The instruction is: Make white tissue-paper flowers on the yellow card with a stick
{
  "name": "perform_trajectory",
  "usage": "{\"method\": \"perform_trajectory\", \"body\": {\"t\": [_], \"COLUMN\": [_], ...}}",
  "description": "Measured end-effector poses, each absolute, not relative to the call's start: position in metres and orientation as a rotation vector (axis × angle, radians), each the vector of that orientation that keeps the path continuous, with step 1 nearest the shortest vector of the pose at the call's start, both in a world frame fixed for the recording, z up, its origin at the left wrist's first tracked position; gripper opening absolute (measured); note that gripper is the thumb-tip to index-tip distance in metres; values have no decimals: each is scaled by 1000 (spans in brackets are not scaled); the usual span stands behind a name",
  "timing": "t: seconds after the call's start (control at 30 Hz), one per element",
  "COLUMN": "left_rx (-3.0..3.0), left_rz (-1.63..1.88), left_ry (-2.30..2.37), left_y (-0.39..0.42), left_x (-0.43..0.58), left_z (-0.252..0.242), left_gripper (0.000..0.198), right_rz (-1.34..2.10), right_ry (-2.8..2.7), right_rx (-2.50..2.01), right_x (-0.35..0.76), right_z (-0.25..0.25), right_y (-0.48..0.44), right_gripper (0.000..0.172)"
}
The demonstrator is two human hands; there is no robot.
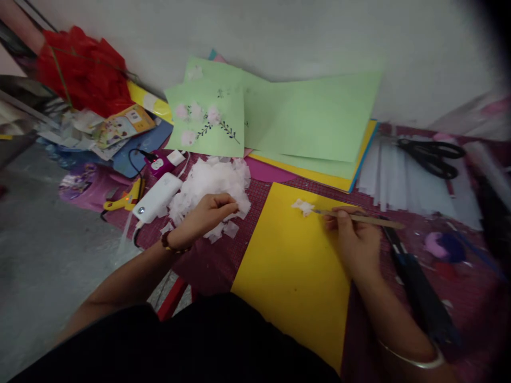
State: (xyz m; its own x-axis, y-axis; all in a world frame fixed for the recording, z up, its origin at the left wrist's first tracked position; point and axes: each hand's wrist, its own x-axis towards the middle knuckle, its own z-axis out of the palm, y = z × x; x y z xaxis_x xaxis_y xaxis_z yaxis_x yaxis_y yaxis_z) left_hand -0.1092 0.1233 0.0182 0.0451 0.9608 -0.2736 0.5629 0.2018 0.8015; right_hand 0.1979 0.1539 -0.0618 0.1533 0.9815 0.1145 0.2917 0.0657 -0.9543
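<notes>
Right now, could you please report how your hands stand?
Right hand gripping stick, tip at pale scrap on yellow sheet. Left hand at paper pile. Dark object beside right forearm.

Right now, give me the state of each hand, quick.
Left hand: pinched closed by the pale paper pile; whether it holds a piece cannot be told.
Right hand: closed around a thin stick.

1. Left of centre, the left hand [209, 213] hides part of the white paper pile [215, 178]; any piece between its fingertips is too small to tell.
2. Near centre right, the tip of the brown stick [379, 219] blurs against a white scrap [304, 206].
3. At lower centre, dark clothing [199, 340] covers part of the yellow sheet [291, 255].
4. At right, a pink-and-navy object [445, 247] is blurred.
</notes>
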Motion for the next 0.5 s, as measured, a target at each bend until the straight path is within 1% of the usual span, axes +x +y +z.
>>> {"method": "perform_trajectory", "body": {"t": [0.17, 0.3, 0.4, 0.5], "left_rx": [1669, 2284, 2759, 2967], "left_rz": [554, 602, 492, 410], "left_ry": [1484, 1493, 1462, 1373], "left_y": [155, 168, 169, 166], "left_x": [-73, -51, -40, -32], "left_z": [24, 10, -6, -19], "left_gripper": [24, 23, 23, 22], "right_rz": [959, 965, 964, 970], "right_ry": [-1256, -1155, -1122, -1172], "right_rx": [-1375, -1321, -1286, -1270], "right_x": [198, 201, 204, 204], "right_z": [-61, -57, -50, -37], "right_y": [155, 152, 147, 141], "right_gripper": [22, 21, 19, 17]}}
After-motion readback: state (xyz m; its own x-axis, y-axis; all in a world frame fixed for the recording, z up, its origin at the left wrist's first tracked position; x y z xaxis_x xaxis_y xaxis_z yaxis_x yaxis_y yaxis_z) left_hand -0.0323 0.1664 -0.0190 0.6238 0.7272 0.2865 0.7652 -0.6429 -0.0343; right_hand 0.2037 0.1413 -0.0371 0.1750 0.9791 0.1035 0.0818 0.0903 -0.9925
